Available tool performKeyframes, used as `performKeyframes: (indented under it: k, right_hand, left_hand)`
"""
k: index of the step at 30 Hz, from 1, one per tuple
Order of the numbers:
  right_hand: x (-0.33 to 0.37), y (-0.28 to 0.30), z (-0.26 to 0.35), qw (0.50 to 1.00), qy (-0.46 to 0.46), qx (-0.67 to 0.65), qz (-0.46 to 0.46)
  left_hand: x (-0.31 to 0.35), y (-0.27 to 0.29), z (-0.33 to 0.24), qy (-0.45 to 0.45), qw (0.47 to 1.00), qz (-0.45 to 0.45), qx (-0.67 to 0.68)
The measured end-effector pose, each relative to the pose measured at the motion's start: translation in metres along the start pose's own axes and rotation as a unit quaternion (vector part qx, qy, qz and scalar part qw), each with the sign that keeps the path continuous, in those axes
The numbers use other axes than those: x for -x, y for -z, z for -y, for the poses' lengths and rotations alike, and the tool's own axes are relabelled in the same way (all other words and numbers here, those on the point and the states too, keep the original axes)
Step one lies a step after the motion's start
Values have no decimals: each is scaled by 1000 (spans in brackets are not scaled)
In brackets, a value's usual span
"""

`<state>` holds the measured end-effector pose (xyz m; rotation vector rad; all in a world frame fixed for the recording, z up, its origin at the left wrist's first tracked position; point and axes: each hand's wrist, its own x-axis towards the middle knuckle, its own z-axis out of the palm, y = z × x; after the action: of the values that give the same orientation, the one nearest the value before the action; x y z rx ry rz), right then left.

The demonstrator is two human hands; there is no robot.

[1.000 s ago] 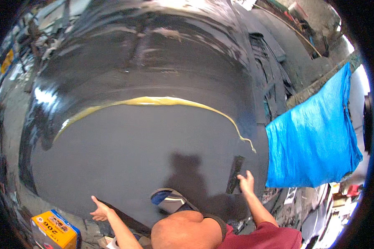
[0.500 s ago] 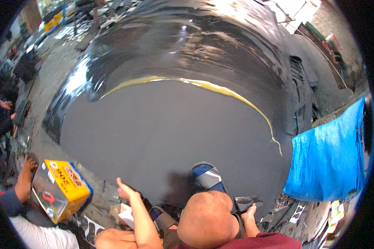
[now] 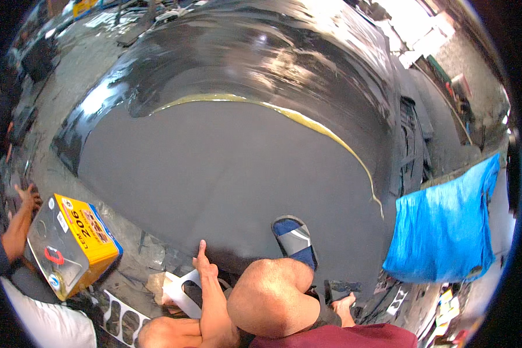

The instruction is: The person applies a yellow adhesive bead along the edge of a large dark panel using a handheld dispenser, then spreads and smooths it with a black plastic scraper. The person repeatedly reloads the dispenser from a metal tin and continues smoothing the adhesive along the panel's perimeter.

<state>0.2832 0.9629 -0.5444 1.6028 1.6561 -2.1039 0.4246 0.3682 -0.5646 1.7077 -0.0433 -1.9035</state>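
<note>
A large black sheet (image 3: pixel 232 162) lies in front of me, dull in its near part and wet and shiny beyond. A curved line of thick yellow-green liquid (image 3: pixel 307 120) marks the border between them. At the sheet's near edge is my left hand (image 3: pixel 205 264), one finger stretched out; its other fingers are partly hidden. Right of my bent knee, my right hand (image 3: pixel 345 302) grips a dark flat piece (image 3: pixel 347 286) at the sheet's edge. A blue and grey slipper (image 3: pixel 296 239) rests on the sheet, just past my knee.
A yellow and silver tin (image 3: pixel 78 246) stands at the left, beside another person's hand (image 3: pixel 28 198). Blue sheeting (image 3: pixel 441 232) hangs at the right. White cut-out scraps (image 3: pixel 122 319) and a white piece (image 3: pixel 181 296) lie near my left arm. Dark strips (image 3: pixel 409 145) are piled at the right.
My left hand has moved right, to the sheet's near edge. My knee has shifted left, and the view has shifted a little. My right hand stays beside the dark flat piece.
</note>
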Motion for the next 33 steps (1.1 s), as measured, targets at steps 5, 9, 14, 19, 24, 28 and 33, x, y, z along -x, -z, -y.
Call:
performKeyframes:
  k: [5, 9, 14, 19, 24, 28, 33]
  right_hand:
    - [-3, -15, 7, 1000, 2, 16, 17]
    - [-5, -57, 28, 999, 35, 0, -29]
    - [-71, -114, 117, 987, 131, -4, -98]
    - [-66, -151, 129, 999, -1, -18, -32]
    - [-31, -139, 114, 975, 100, 171, -97]
    - [72, -231, 167, 745, 499, 408, -172]
    - [71, -495, 239, 624, 646, 360, 253]
  left_hand:
    - [1, -17, -6, -77, 995, -56, -25]
    - [12, -38, -2, -101, 994, -31, -22]
    - [35, -127, 34, -116, 991, -12, -59]
    - [34, -164, 65, -106, 982, -103, -114]
    - [25, -166, 76, -252, 936, -198, -145]
    - [31, -180, 66, -559, 709, -282, -325]
    - [40, -298, 86, -578, 672, 71, -458]
